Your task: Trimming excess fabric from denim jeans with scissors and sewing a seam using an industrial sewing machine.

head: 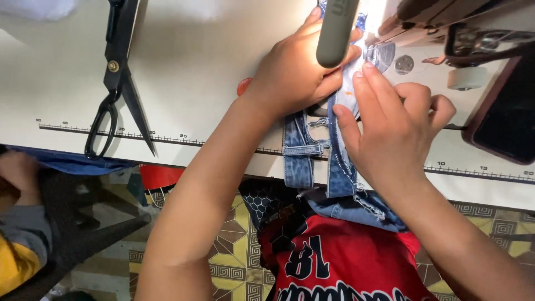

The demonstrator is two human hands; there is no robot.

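A strip of blue denim (305,161) with belt loops and a stitched seam runs from my lap up over the table edge toward the sewing machine (440,22). My left hand (292,69) lies flat on the denim's upper left part, fingers pointing to the needle area. On the seam just right of it, my right hand (393,125) presses down with forefinger and thumb extended, the other fingers curled. A grey-green lamp arm (336,28) hangs over my left hand and hides the needle.
Large black scissors (117,83) lie open on the cream table (195,72) at the left, above a printed ruler strip (167,138). A dark phone (504,120) rests at the right edge. Another person's hand and sleeve (19,223) show at lower left.
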